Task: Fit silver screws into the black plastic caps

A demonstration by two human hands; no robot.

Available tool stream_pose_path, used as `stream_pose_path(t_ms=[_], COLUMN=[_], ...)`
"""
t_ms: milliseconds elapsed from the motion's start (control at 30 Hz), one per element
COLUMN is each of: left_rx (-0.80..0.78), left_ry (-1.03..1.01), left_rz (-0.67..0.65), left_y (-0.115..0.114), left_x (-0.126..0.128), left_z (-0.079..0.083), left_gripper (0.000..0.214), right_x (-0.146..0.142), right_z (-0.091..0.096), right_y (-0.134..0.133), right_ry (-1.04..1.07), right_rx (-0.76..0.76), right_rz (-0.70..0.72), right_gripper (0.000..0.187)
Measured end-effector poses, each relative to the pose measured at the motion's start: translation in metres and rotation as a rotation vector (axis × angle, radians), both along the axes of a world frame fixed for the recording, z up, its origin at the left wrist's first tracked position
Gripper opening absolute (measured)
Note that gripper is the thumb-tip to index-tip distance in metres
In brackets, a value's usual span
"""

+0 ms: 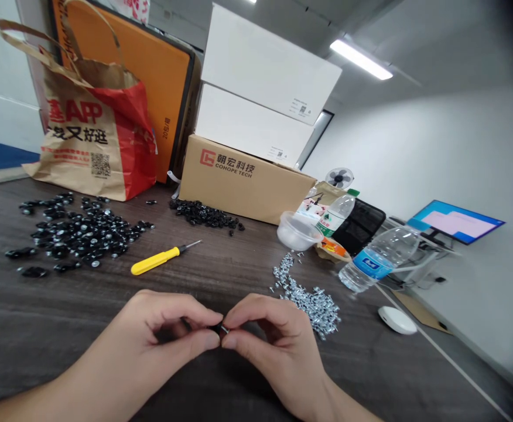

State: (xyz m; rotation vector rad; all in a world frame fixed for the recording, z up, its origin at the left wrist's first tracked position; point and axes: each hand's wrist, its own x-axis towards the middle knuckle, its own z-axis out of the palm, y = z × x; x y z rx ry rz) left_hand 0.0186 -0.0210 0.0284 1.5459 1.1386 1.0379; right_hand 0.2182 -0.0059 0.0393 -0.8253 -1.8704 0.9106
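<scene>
At six o'clock, the left hand's fingers close on a small black piece; at its three o'clock, the right hand's fingers pinch a silvery screw. Wrists angle in from eight and four o'clock over the tabletop.

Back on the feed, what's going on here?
A person's left hand pinches a black part; the right hand holds what looks like a screw close to it. The yellow screwdriver lies on the table beyond the left hand. Loose screws are heaped past the right hand, and two piles of black pieces sit farther back.
</scene>
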Motion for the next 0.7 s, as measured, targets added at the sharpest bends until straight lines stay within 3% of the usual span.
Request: stream_pose_path(t_ms=[500,700], left_rx=[0.012,-0.001], left_ry=[-0.01,-0.012], left_rz=[0.026,0.012], left_y=[-0.0041,-0.0006], left_x=[-0.0005,0.0012], left_z=[-0.0013,0.0021], left_gripper=[0.009,0.011], right_x=[0.0011,0.0002], right_z=[-0.0037,-0.0003], right_y=[-0.0019,-0.003], right_ry=[-0.033,-0.071], right_rx=[0.034,0.144], right_rz=[-0.059,-0.062], right_gripper=[0.009,0.012])
